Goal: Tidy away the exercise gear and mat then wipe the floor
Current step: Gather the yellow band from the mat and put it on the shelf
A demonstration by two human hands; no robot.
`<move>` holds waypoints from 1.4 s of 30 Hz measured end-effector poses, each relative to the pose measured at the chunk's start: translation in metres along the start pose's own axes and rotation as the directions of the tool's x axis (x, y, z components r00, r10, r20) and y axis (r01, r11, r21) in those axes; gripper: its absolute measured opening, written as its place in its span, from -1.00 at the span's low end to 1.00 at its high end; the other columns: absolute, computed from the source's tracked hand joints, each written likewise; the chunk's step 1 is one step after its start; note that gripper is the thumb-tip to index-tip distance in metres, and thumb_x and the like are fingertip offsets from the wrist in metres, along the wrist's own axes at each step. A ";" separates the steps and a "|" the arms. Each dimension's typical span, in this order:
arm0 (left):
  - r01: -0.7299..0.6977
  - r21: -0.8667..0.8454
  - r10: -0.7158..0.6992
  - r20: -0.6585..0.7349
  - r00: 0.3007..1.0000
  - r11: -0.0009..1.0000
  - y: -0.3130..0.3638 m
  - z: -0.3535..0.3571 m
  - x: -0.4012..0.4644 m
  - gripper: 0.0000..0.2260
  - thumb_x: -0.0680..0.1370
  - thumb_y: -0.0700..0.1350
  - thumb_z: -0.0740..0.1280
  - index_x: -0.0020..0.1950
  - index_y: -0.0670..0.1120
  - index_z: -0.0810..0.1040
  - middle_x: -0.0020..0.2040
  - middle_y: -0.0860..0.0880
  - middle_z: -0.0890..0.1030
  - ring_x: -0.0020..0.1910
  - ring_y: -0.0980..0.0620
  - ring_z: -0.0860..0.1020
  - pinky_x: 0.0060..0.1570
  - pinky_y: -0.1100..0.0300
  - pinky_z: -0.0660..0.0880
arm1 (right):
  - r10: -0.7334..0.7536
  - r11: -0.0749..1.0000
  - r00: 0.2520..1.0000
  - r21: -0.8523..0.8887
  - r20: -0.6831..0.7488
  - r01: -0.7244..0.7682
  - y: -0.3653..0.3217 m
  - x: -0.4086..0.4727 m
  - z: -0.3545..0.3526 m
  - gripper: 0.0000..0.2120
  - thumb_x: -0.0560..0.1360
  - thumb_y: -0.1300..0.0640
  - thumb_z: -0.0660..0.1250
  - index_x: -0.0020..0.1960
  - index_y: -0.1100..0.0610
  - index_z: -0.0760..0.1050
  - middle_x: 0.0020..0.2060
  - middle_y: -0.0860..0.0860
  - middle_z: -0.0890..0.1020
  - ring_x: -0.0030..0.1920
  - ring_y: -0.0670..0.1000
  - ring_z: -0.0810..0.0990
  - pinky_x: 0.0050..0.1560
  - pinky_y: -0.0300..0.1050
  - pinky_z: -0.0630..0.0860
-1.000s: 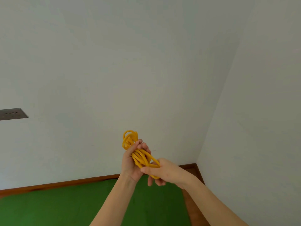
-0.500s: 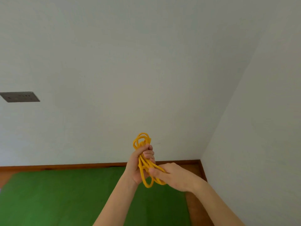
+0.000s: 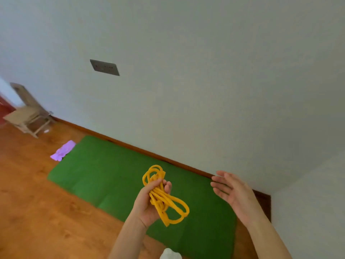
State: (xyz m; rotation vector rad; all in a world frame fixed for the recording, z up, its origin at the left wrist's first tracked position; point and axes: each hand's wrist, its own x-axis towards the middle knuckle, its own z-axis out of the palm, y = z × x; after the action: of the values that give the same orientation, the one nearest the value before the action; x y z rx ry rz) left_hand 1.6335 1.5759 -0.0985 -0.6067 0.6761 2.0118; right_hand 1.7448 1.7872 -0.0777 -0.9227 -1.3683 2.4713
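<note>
My left hand (image 3: 149,204) grips a coiled bundle of yellow rope (image 3: 164,197) around its middle, with loops sticking out above and below the fist. My right hand (image 3: 233,191) is off the rope, held to the right with fingers spread and palm facing left. Below both hands a green exercise mat (image 3: 104,174) lies flat on the wooden floor along the wall.
A purple cloth (image 3: 62,150) lies on the floor at the mat's far left end. A small wooden folding chair (image 3: 26,113) stands against the wall at the left. Two white walls meet in a corner at the right. A white object (image 3: 170,254) shows at the bottom edge.
My right hand has let go of the rope and moved off to the right, open. The view has swung left and down, bringing the floor, chair and purple cloth into sight.
</note>
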 end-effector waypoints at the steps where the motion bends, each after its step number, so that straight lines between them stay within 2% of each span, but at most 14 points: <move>1: -0.029 -0.031 0.028 -0.020 0.999 0.999 0.004 -0.011 -0.006 -0.53 -0.11 -0.33 0.64 -0.27 -0.27 0.59 -0.28 -0.20 0.60 -0.45 0.01 0.62 -0.48 0.18 0.57 | 0.048 0.999 0.999 0.018 -0.025 -0.047 0.008 0.003 0.007 -0.78 0.52 0.21 0.25 0.10 0.30 0.52 -0.07 0.22 0.64 -0.12 0.11 0.64 -0.23 -0.17 0.63; 4: -0.113 -0.081 0.107 -0.078 0.991 0.990 0.016 -0.038 -0.023 -0.54 -0.11 -0.32 0.64 -0.29 -0.26 0.59 -0.31 -0.17 0.59 -0.45 0.01 0.61 -0.49 0.18 0.57 | 0.145 0.989 0.989 0.022 -0.034 -0.144 0.032 0.007 0.039 -0.81 0.56 0.28 0.20 0.10 0.31 0.52 -0.11 0.19 0.65 -0.10 0.12 0.63 -0.26 -0.19 0.63; 6: -0.147 -0.085 0.135 -0.133 0.982 0.986 0.025 -0.053 -0.036 -0.67 0.07 -0.29 0.61 -0.26 -0.24 0.57 -0.35 -0.15 0.59 -0.45 0.01 0.61 -0.50 0.20 0.56 | 0.188 0.982 0.982 -0.001 0.010 -0.188 0.048 0.007 0.068 -0.81 0.56 0.27 0.20 0.10 0.30 0.53 -0.11 0.18 0.68 -0.10 0.12 0.65 -0.23 -0.17 0.64; 8: -0.170 -0.100 0.149 -0.188 0.971 0.980 0.035 -0.069 -0.049 -0.87 0.32 -0.23 0.41 -0.20 -0.22 0.52 -0.39 -0.13 0.59 -0.46 0.02 0.61 -0.49 0.23 0.55 | 0.236 0.972 0.969 -0.021 0.078 -0.235 0.062 0.005 0.099 -0.81 0.56 0.26 0.21 0.09 0.28 0.54 -0.10 0.18 0.69 -0.09 0.11 0.67 -0.21 -0.15 0.64; 9: -0.183 -0.118 0.157 -0.200 0.967 0.976 0.041 -0.077 -0.057 -0.90 0.35 -0.22 0.37 -0.20 -0.22 0.51 -0.40 -0.12 0.60 -0.46 0.02 0.61 -0.49 0.23 0.55 | 0.256 0.967 0.960 -0.030 0.115 -0.255 0.070 0.004 0.115 -0.81 0.56 0.25 0.21 0.09 0.28 0.54 -0.09 0.18 0.69 -0.08 0.11 0.67 -0.19 -0.13 0.64; 14: -0.294 -0.154 0.260 -0.209 0.943 0.943 0.091 -0.136 -0.102 -0.67 0.05 -0.26 0.60 -0.27 -0.23 0.59 -0.37 -0.11 0.59 -0.43 0.01 0.62 -0.41 0.21 0.57 | 0.307 0.948 0.925 -0.151 0.223 -0.279 0.109 0.000 0.197 -0.80 0.57 0.23 0.21 0.11 0.28 0.54 -0.05 0.19 0.68 -0.07 0.12 0.67 -0.15 -0.09 0.64; 17: -0.355 -0.141 0.308 -0.275 0.911 0.924 0.125 -0.176 -0.138 -0.83 0.28 -0.23 0.43 -0.18 -0.22 0.55 -0.37 -0.11 0.57 -0.45 0.03 0.59 -0.39 0.22 0.56 | 0.327 0.931 0.906 -0.255 0.270 -0.260 0.137 -0.002 0.251 -0.79 0.58 0.22 0.21 0.12 0.27 0.54 -0.03 0.19 0.67 -0.06 0.11 0.67 -0.14 -0.10 0.63; 19: -0.411 -0.166 0.345 -0.321 0.882 0.897 0.148 -0.203 -0.162 -0.88 0.35 -0.23 0.33 -0.15 -0.23 0.52 -0.39 -0.11 0.56 -0.48 0.03 0.58 -0.43 0.23 0.56 | 0.331 0.915 0.892 -0.336 0.308 -0.224 0.158 -0.003 0.290 -0.79 0.58 0.20 0.20 0.11 0.25 0.55 -0.02 0.19 0.66 -0.05 0.11 0.66 -0.10 -0.09 0.61; 24: -0.533 -0.188 0.423 -0.420 0.803 0.825 0.193 -0.270 -0.215 -0.88 0.38 -0.22 0.32 -0.12 -0.24 0.51 -0.38 -0.11 0.53 -0.48 0.03 0.56 -0.43 0.26 0.54 | 0.335 0.869 0.848 -0.483 0.410 -0.110 0.209 -0.005 0.387 -0.79 0.59 0.21 0.19 0.09 0.24 0.57 -0.05 0.16 0.67 -0.06 0.09 0.64 -0.05 -0.08 0.57; 28: -0.614 -0.238 0.451 -0.493 0.744 0.753 0.214 -0.309 -0.248 -0.94 0.46 -0.23 0.29 -0.13 -0.22 0.52 -0.38 -0.09 0.55 -0.48 0.04 0.56 -0.45 0.28 0.51 | 0.365 0.839 0.796 -0.541 0.483 -0.057 0.242 -0.011 0.446 -0.79 0.59 0.22 0.18 0.07 0.23 0.57 -0.07 0.17 0.66 -0.10 0.07 0.64 -0.08 -0.11 0.57; 30: -0.628 -0.235 0.452 -0.517 0.727 0.742 0.224 -0.324 -0.259 -0.92 0.44 -0.22 0.30 -0.12 -0.22 0.52 -0.40 -0.10 0.54 -0.48 0.04 0.55 -0.45 0.29 0.49 | 0.384 0.825 0.776 -0.563 0.500 -0.046 0.255 -0.011 0.469 -0.79 0.59 0.22 0.18 0.07 0.23 0.57 -0.09 0.18 0.66 -0.13 0.06 0.63 -0.09 -0.12 0.58; 33: -0.654 -0.244 0.446 -0.561 0.698 0.717 0.242 -0.343 -0.269 -0.90 0.41 -0.21 0.32 -0.11 -0.22 0.52 -0.39 -0.09 0.54 -0.47 0.04 0.55 -0.42 0.27 0.47 | 0.433 0.802 0.752 -0.593 0.496 -0.071 0.270 -0.005 0.499 -0.79 0.59 0.24 0.18 0.08 0.26 0.56 -0.09 0.20 0.64 -0.13 0.07 0.62 -0.08 -0.12 0.59; 37: -0.706 -0.303 0.445 -0.602 0.663 0.640 0.275 -0.366 -0.279 -0.91 0.44 -0.22 0.32 -0.09 -0.22 0.53 -0.35 -0.08 0.55 -0.45 0.05 0.56 -0.42 0.27 0.49 | 0.532 0.787 0.687 -0.588 0.495 -0.186 0.292 0.015 0.547 -0.79 0.59 0.23 0.17 0.06 0.27 0.56 -0.14 0.16 0.65 -0.17 0.04 0.63 -0.17 -0.17 0.60; 42: -0.753 -0.253 0.484 -0.634 0.604 0.608 0.342 -0.399 -0.290 -0.84 0.42 -0.19 0.33 -0.03 -0.20 0.53 -0.34 -0.08 0.54 -0.42 0.05 0.56 -0.38 0.23 0.49 | 0.578 0.751 0.615 -0.644 0.536 -0.144 0.325 0.045 0.632 -0.79 0.59 0.26 0.16 0.07 0.25 0.56 -0.15 0.13 0.65 -0.18 0.02 0.63 -0.18 -0.17 0.59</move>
State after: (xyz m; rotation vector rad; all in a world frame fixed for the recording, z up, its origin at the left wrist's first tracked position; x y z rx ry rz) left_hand 1.5360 0.9840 -0.1258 -1.4215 0.7469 2.7967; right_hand 1.3822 1.1757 -0.1169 -0.2782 -2.4781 2.9884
